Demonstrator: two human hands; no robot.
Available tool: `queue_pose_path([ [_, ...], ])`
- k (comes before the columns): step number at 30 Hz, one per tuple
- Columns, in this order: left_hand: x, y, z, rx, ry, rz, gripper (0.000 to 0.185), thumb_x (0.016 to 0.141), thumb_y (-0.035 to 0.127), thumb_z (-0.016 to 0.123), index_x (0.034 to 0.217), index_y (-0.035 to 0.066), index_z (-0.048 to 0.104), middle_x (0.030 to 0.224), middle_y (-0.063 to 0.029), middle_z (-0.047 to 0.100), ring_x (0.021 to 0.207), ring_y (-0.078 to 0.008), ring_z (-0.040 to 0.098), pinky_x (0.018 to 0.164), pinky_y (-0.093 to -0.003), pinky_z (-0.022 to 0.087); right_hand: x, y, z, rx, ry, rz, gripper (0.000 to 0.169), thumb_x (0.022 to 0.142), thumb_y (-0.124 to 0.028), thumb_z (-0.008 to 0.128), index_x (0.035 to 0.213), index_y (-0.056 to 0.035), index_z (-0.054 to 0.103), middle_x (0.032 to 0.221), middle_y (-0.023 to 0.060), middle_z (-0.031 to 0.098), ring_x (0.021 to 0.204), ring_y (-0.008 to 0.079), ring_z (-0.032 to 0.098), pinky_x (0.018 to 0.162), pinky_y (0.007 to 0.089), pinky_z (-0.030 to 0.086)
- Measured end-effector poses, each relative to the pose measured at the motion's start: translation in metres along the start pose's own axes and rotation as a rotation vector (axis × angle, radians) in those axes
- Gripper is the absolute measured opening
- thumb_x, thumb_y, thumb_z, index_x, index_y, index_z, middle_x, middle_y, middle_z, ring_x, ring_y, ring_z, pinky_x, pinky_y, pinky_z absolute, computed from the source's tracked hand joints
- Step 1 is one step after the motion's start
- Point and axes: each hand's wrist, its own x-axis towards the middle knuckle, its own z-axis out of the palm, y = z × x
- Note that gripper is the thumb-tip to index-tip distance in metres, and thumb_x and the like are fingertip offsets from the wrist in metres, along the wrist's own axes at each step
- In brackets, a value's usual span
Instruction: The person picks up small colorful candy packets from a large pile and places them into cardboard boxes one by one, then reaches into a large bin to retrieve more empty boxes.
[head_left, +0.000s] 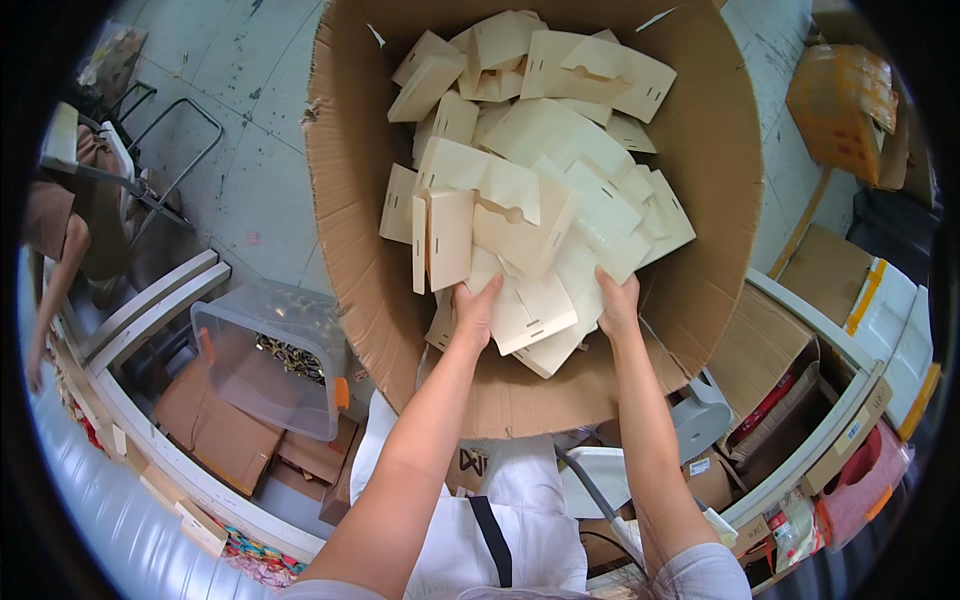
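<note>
Before me stands a large open corrugated cardboard box (720, 150), partly filled with a loose heap of cream paperboard boxes (555, 135). Many are flat or half-folded, with short slots and rounded notches. Both my arms reach over the near rim. My left hand (476, 306) grips the near left edge of some cream pieces (529, 315), thumb on top. On the right side of the same pile, my right hand (619, 301) holds the edge of a cream piece, thumb up. Most of my fingers are hidden beneath the pieces.
Left stands a clear plastic bin (262, 367) with small dark and gold items. A metal-framed chair (176, 150) and a seated person's arm (64, 262) are farther left. A taped carton (840, 112), white foam boxes (892, 330) and a grey roll (701, 420) lie right.
</note>
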Motion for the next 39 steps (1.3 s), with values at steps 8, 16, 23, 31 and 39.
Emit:
queue_pose_path([
  [8, -0.074, 0.026, 0.008, -0.142, -0.108, -0.003, 0.061, 0.075, 0.009, 0.068, 0.125, 0.002, 0.033, 0.118, -0.0107, 0.048, 0.106, -0.0212, 0.049, 0.091, -0.0329, 0.04, -0.068, -0.055, -0.006, -0.028, 0.011, -0.101, 0.034, 0.078, 0.001, 0.058, 0.11, 0.0062, 0.047, 0.105, 0.0108, 0.057, 0.09, 0.0167, 0.056, 0.08, 0.0291, 0.045],
  [16, -0.142, 0.086, 0.044, -0.127, -0.209, 0.181, 0.055, 0.08, 0.002, 0.059, 0.124, 0.006, 0.027, 0.117, -0.0093, 0.045, 0.105, -0.0195, 0.048, 0.085, -0.0314, 0.045, -0.124, -0.113, -0.02, 0.039, -0.015, -0.281, 0.035, 0.078, 0.003, 0.057, 0.112, 0.0047, 0.048, 0.104, 0.0094, 0.056, 0.089, 0.0167, 0.056, 0.078, 0.0294, 0.045],
  [23, -0.194, 0.111, 0.087, -0.074, -0.186, 0.259, 0.077, 0.071, 0.012, 0.07, 0.13, 0.005, 0.022, 0.121, -0.0115, 0.044, 0.109, -0.022, 0.046, 0.089, -0.0316, 0.041, -0.152, -0.17, -0.054, 0.082, -0.1, -0.368, 0.035, 0.078, 0.001, 0.056, 0.113, 0.0041, 0.049, 0.106, 0.0108, 0.057, 0.09, 0.0183, 0.058, 0.081, 0.0307, 0.046],
  [31, -0.267, 0.166, 0.106, 0.166, -0.168, 0.218, 0.081, 0.07, 0.028, 0.069, 0.132, 0.006, 0.021, 0.117, -0.0173, 0.05, 0.107, -0.0291, 0.051, 0.089, -0.0338, 0.042, -0.189, -0.22, -0.068, 0.125, -0.18, -0.411, 0.033, 0.08, 0.0, 0.054, 0.112, 0.0049, 0.05, 0.108, 0.0106, 0.056, 0.098, 0.019, 0.055, 0.086, 0.031, 0.044],
  [39, -0.297, 0.156, 0.106, 0.241, -0.168, 0.246, 0.082, 0.067, 0.03, 0.07, 0.129, 0.005, 0.023, 0.118, -0.0189, 0.05, 0.107, -0.0311, 0.051, 0.089, -0.0352, 0.042, -0.23, -0.225, -0.078, 0.172, -0.161, -0.402, 0.038, 0.083, -0.001, 0.052, 0.119, 0.0066, 0.043, 0.118, 0.0128, 0.051, 0.105, 0.0222, 0.052, 0.09, 0.0338, 0.043],
])
